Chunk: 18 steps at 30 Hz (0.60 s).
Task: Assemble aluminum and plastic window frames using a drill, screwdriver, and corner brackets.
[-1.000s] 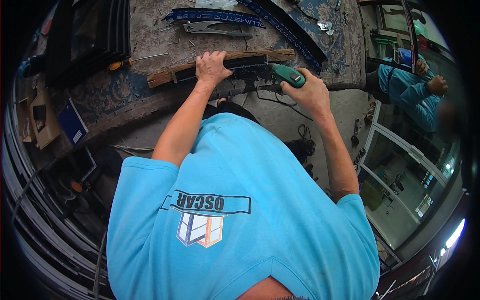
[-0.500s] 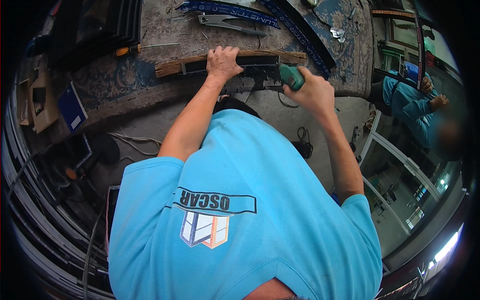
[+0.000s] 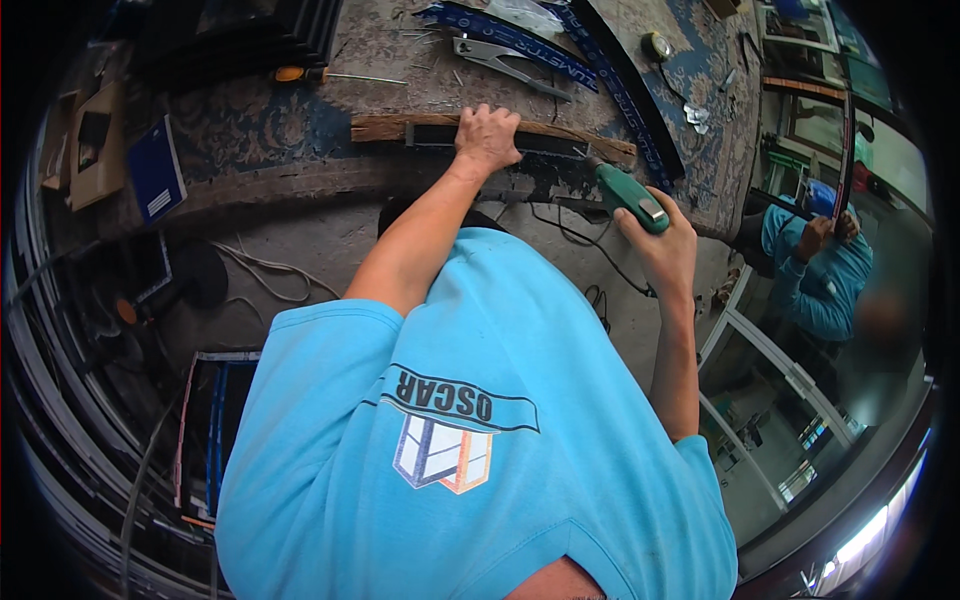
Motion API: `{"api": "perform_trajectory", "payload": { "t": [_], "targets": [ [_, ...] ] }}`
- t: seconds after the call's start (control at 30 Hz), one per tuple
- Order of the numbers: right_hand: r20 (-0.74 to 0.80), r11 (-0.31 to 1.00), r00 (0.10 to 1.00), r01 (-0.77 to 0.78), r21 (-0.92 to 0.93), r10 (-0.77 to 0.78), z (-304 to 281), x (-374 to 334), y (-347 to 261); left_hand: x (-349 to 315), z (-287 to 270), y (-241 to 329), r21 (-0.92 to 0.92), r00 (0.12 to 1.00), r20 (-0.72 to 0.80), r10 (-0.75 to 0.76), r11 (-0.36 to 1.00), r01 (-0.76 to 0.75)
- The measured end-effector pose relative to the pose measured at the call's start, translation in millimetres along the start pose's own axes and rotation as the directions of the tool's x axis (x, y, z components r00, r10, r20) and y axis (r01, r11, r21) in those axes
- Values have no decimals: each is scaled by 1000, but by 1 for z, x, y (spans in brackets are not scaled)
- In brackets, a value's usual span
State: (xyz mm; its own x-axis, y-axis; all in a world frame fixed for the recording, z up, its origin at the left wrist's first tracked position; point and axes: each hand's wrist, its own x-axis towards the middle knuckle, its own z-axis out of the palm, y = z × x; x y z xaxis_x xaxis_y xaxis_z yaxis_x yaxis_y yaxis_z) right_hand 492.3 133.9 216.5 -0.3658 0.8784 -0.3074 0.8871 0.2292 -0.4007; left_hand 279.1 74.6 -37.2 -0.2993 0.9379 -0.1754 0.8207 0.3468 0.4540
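My left hand (image 3: 488, 140) is closed over a dark bar (image 3: 436, 136) and the long wooden strip (image 3: 375, 127) behind it, near the workbench's front edge. My right hand (image 3: 668, 245) grips a green corded power drill (image 3: 630, 195). The drill's front end points up and left, close to the right end of the dark bar. Whether its tip touches the bar I cannot tell. My left fingertips are curled over the far side of the wood.
Beyond the strip lie locking pliers (image 3: 510, 68), blue-printed strips (image 3: 640, 110), a yellow-handled screwdriver (image 3: 300, 74) and a tape measure (image 3: 658, 46). Left are a blue notebook (image 3: 156, 172) and a cardboard box (image 3: 100, 140). A cord (image 3: 610, 255) hangs below the drill. Another person (image 3: 815, 265) works at right.
The drill has swung from a blurred pose to a clear one, its front now toward the bar's right end. My left hand keeps its grip. The whole view has shifted.
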Motion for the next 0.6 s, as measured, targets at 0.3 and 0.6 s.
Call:
{"api": "perform_trajectory", "payload": {
  "t": [0.3,0.6],
  "targets": [
    [209,938,931,326,-119,-298,53,1,-141,7,8,2,-67,998,-51,33,997,-37],
    [337,879,875,429,-209,-347,92,6,-171,-2,-4,1,-102,996,-20,86,991,-88]
  ]
}}
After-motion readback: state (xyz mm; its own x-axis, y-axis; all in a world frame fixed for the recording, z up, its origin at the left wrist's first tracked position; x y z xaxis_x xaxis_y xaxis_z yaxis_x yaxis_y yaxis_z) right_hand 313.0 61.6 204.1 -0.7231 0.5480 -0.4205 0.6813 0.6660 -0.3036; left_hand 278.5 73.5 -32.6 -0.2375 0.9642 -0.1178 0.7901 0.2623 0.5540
